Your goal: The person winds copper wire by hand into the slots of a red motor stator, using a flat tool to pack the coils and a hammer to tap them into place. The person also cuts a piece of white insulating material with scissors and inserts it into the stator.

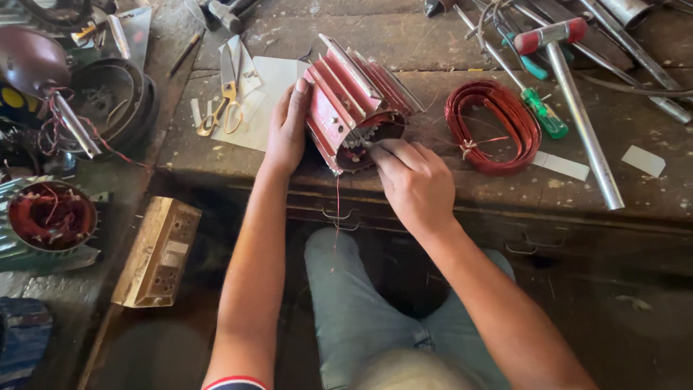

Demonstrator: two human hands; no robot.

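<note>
Now the red motor housing (pixel 354 101) lies between flat left hand (pixel 287 128) and seemingly pinching right hand (pixel 413 177).

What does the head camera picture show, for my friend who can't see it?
A person's left hand steadies a red finned motor housing on a worn workbench, while the right hand works at its open end. A red wire coil lies right, scissors left.

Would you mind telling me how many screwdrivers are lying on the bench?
2: a green-handled screwdriver right of the copper wire coil, and a teal-handled one just above it. More may be hidden among the metal rods.
</note>
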